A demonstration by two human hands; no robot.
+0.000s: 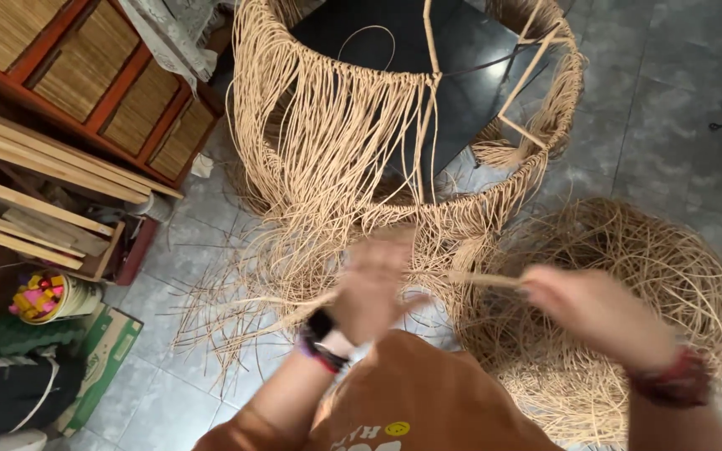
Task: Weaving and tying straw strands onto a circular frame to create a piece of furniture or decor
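Head cam, both hands motion-blurred, right hand (599,313) pinching rattan strand (486,281), left hand (373,284) grip unclear, woven frame (361,150) cut off.

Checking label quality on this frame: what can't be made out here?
Head view:
- left hand: motion-blurred, finger positions unreadable.
- right hand: blurred; grip on the rattan strand unclear.
- woven rattan frame: top cut off by the upper edge.
- rattan pile: lower part hidden behind the right arm.
- bucket: contents too small to identify.
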